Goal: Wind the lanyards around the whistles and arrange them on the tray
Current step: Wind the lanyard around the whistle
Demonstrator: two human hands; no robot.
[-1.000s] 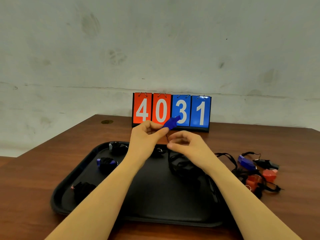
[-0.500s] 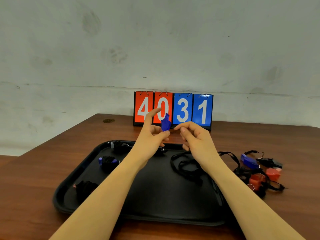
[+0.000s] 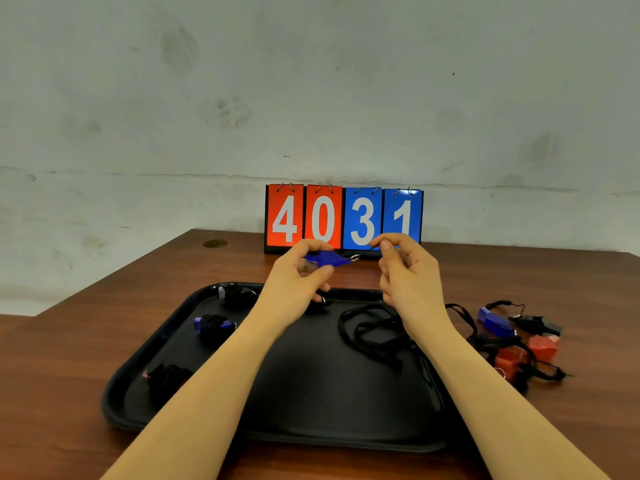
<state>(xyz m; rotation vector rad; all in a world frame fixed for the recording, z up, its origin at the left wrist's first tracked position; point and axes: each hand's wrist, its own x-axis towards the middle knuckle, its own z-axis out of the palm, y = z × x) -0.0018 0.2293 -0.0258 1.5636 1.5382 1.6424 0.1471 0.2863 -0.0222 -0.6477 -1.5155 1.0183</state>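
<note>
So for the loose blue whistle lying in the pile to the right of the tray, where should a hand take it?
Probably across the long flat sides of the blue whistle, coming from above. It lies flat at the pile's far edge, its body clear of the red whistles nearer the camera, while its black lanyard loops off behind, so a top pinch avoids the tangle.

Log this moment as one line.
left hand grips blue plastic whistle | right hand pinches, content unclear | black plastic tray below
</note>
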